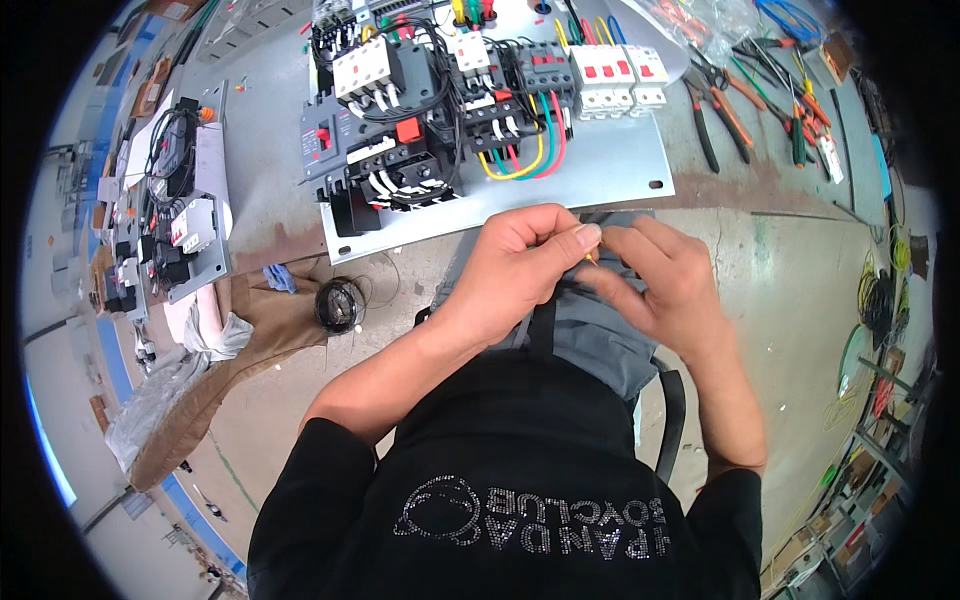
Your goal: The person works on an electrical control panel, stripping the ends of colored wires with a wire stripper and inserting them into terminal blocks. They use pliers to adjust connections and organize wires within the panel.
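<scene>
My left hand (520,265) is closed in a pinch over my lap, just off the table's front edge. A small, thin yellow piece (589,258) shows at its thumb and fingertips; it is too small to tell its kind. Close beside it on the right, my right hand (665,275) has its fingers curled in toward the same spot. Its thumb is somewhat blurred, and what its fingertips hold, if anything, is hidden. Beyond both hands lies a metal mounting plate (630,185) carrying contactors (400,80), white breakers with red switches (605,75), and looped yellow, green and red wires (535,172).
Pliers (725,115) and screwdrivers (797,135) lie on the table at the right. Another wired plate (213,265) is at the left. A black wire coil (338,306) lies below the table edge, near brown cloth (255,350). A dark chair armrest (672,425) is beside me.
</scene>
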Tool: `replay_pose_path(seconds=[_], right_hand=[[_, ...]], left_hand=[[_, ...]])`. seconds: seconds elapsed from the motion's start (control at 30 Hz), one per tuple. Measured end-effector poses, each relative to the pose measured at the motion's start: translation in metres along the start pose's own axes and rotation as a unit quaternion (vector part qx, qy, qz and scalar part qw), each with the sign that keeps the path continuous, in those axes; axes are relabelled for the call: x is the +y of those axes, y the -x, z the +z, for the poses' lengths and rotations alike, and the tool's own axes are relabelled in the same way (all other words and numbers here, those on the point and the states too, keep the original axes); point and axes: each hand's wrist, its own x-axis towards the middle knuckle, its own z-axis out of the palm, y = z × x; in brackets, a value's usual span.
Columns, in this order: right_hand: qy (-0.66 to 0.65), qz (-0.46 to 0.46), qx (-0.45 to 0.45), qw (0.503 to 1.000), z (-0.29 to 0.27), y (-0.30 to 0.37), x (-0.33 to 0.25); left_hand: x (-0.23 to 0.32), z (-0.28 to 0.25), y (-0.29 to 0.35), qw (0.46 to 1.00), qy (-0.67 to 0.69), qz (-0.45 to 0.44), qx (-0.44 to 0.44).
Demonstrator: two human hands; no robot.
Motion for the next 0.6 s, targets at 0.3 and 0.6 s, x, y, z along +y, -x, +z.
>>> replay_pose_path(seconds=[0.3, 0.6], right_hand=[[-0.014, 0.024, 0.108, 0.994, 0.015, 0.000, -0.011], [0.001, -0.017, 0.127, 0.992, 0.023, -0.006, -0.012]], left_hand=[[0.006, -0.007, 0.003, 1.000, 0.004, 0.014, -0.006], [-0.012, 0.012, 0.007, 0.994, 0.044, 0.086, 0.046]])
